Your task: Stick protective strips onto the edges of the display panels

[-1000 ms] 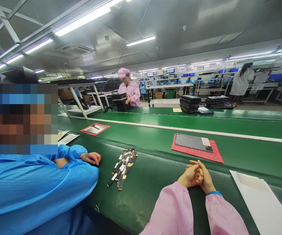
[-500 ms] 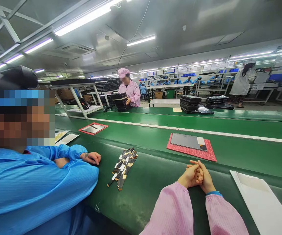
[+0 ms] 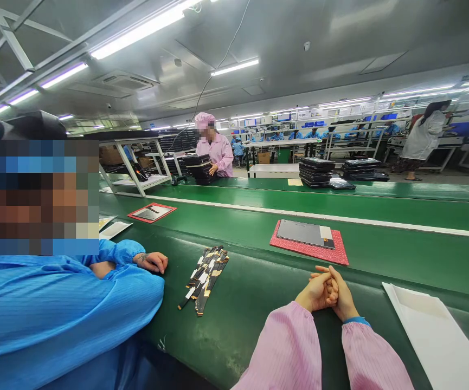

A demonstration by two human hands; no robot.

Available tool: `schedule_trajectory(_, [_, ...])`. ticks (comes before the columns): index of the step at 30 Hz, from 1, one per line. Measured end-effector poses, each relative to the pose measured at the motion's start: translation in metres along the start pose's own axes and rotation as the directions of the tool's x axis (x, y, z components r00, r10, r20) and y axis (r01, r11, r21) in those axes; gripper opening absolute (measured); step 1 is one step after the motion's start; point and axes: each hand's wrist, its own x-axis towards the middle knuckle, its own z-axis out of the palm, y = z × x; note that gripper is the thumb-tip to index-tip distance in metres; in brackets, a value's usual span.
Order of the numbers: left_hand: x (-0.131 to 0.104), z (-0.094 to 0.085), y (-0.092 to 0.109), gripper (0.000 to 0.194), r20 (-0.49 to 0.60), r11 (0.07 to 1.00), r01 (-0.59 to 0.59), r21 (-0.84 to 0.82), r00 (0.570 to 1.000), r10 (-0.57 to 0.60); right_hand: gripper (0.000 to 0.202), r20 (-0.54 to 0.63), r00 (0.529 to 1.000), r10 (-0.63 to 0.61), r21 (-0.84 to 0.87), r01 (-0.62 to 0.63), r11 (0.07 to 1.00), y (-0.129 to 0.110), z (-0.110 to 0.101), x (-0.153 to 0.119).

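Note:
My left hand (image 3: 314, 293) and my right hand (image 3: 344, 299) are clasped together, resting at the edge of the green work surface (image 3: 254, 314). The fingers are laced and folded, and no object shows in them. Just beyond them a flat grey screen panel (image 3: 304, 233) with a pale patch lies on a red foam sheet (image 3: 280, 242) on the green belt (image 3: 397, 265). Left of my hands is a loose pile of dark flex cables (image 3: 206, 276) with white and gold parts. White flat sheets or sleeves (image 3: 441, 336) lie to the right of my right forearm.
A co-worker in blue (image 3: 67, 309) leans on the surface at left, one hand (image 3: 153, 262) near the cables. Another red sheet (image 3: 139, 214) with a panel lies farther left. Across the belt, a person in pink (image 3: 220, 154) stands at stacked black trays (image 3: 197, 169); more dark stacks (image 3: 316, 172) stand right.
Both red sheets with their panels have slid left along the belt. The blue-clad co-worker's head has shifted, and the far person in white has moved right. My hands have stayed clasped in place.

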Motion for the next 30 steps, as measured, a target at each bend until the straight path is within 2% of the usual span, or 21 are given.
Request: schedule_trajectory(30, [-0.0030, 0.0021, 0.0021, 0.052, -0.018, 0.999, 0.013, 0.030, 1.000, -0.012, 0.043, 0.005, 1.000, 0.012, 0.007, -0.012, 1.000, 0.0012, -0.0013, 0.0008])
